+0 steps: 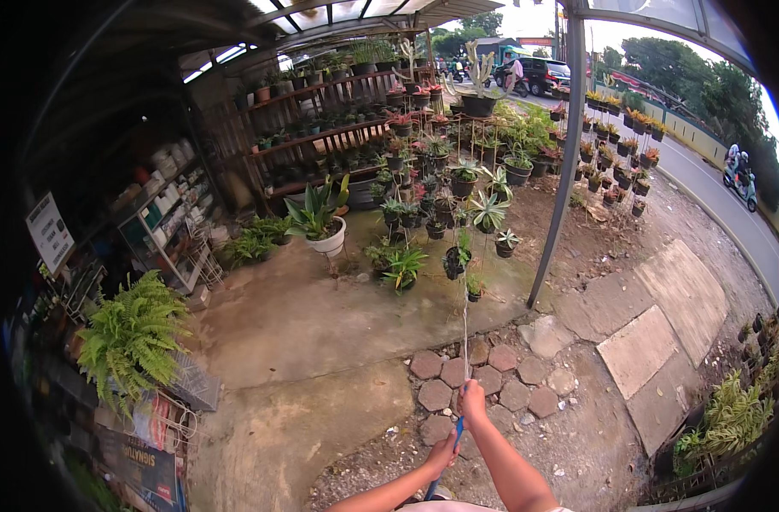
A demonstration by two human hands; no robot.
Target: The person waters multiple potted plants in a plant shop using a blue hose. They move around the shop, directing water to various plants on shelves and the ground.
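My right hand grips a blue hose near its front end. Lower down and closer to my body, my left hand is closed around the same hose. A thin, pale, twisting line that looks like a water stream runs from the hose end towards the plants ahead. Its far end meets a small black hanging pot with green leaves. Just below that pot is another small potted plant. Between the hands and these pots lie hexagonal paving stones and a concrete floor.
A metal post stands right of the potted plants. A large white pot holds a broad-leaved plant. At left are a fern and a glass-fronted cabinet. Concrete slabs lie at right, beside a road with a scooter.
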